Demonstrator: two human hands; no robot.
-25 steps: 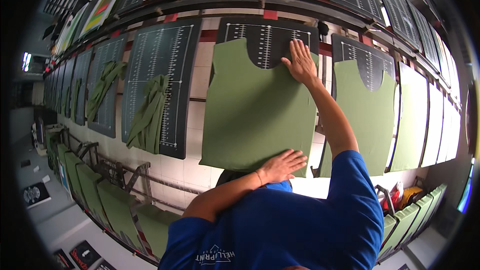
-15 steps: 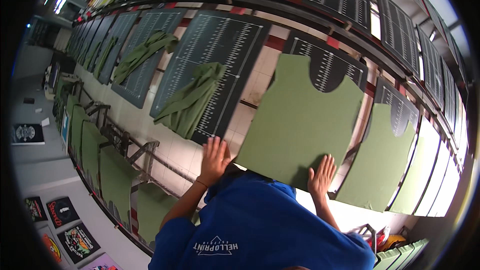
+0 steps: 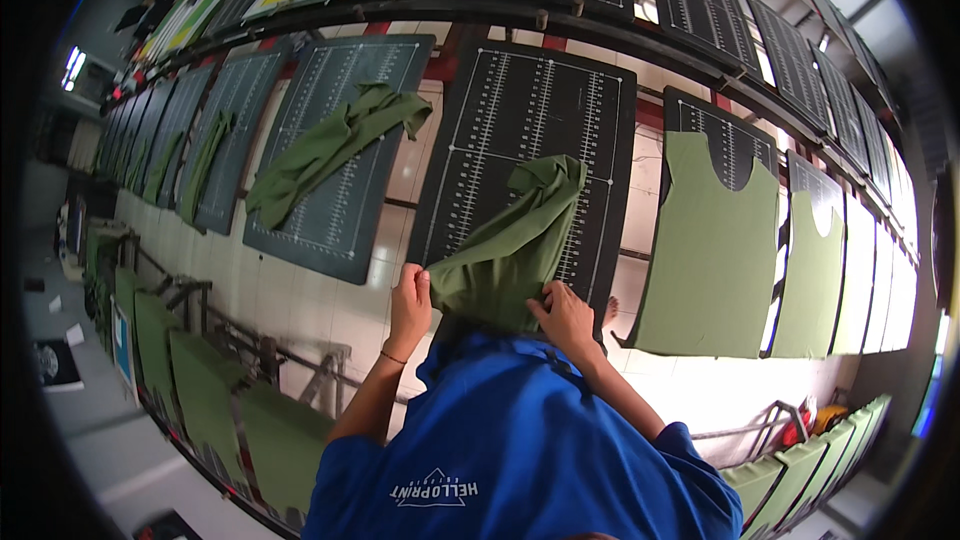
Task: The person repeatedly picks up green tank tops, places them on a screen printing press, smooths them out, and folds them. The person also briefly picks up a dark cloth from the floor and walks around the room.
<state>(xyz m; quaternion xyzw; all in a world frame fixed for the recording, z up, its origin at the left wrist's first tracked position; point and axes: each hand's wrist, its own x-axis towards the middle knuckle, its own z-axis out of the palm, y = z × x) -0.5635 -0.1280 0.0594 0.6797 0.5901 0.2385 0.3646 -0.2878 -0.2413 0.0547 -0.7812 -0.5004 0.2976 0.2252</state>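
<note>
Green cloth (image 3: 508,250), rumpled on a black board (image 3: 585,120), near end in both hands' (image 3: 565,318) pinch

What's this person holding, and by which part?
A green cloth, by its near edge: left hand at its left corner, right hand toward its right end.

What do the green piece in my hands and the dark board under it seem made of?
The green piece looks like soft, matte fabric, possibly cotton knit: it bunches into loose folds. The dark board looks rigid, with a dull finish, flat face and crisp edges; it could be coated metal or wood, the look leaves that open.
</note>
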